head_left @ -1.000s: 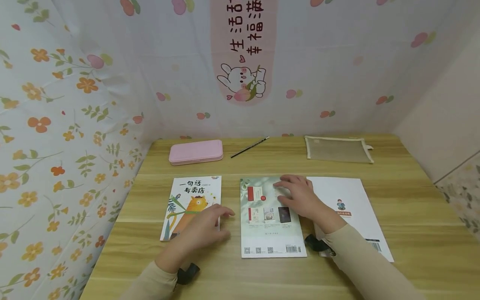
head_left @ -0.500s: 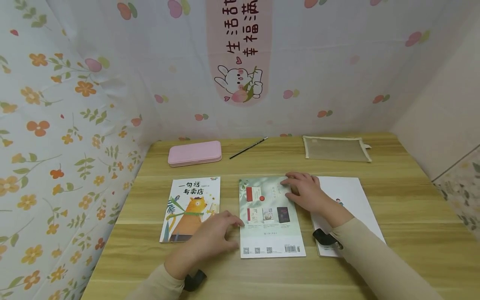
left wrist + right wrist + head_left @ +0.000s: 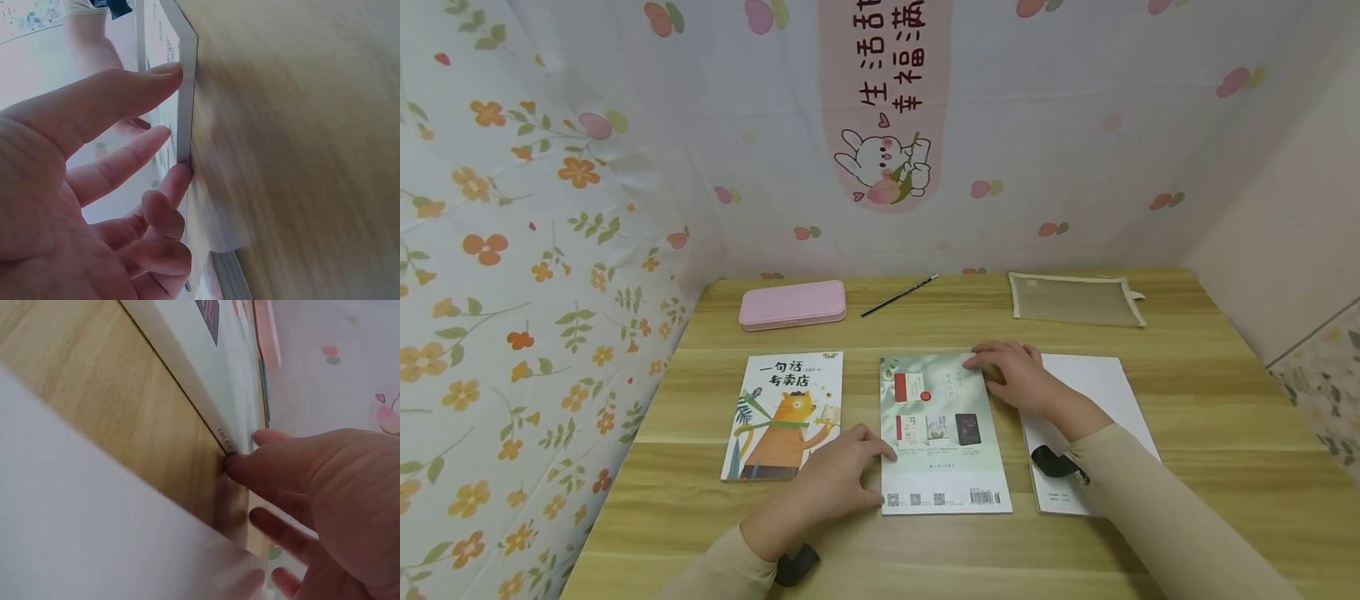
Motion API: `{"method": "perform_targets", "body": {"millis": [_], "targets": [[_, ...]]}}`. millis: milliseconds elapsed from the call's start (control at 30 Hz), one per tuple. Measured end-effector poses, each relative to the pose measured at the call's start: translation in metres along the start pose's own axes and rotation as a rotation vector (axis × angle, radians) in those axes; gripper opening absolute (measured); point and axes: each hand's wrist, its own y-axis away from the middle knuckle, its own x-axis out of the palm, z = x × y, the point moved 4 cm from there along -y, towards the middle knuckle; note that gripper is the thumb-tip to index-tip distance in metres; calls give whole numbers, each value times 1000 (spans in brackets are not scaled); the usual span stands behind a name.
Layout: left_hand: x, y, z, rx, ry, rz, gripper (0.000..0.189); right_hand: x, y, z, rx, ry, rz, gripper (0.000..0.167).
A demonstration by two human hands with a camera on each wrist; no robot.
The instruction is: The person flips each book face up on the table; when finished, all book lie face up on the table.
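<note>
Between my two hands lies a green-and-white book, flat with its barcode side up. My left hand is at its left edge; in the left wrist view the thumb and fingertips reach the edge of the book, the other fingers loosely bent. At the upper right edge is my right hand, its thumb tip right at the book's corner in the right wrist view. A white book lies partly under my right forearm. Left of the left hand is a picture book with an orange cat-like animal.
Along the back of the wooden table lie a pink pencil case, a black pencil and a beige mesh zip pouch. A printed curtain hangs behind the table's far edge.
My left hand has moved right, from over the picture book to the green-and-white book's left edge. My right hand has shifted right, from over that book's top to its right edge.
</note>
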Motion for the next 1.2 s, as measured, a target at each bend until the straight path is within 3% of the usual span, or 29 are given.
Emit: {"method": "perform_targets", "body": {"millis": [433,800,1200], "targets": [[4,2,2,0,41,-6,49,-6,-4,-5,-23,-9,-35,39],[8,10,-4,11,2,5,71,-11,-6,-10,-90,18,-25,35],[9,12,-2,45,-195,-21,65,-21,0,-3,-139,-27,-27,30]]}}
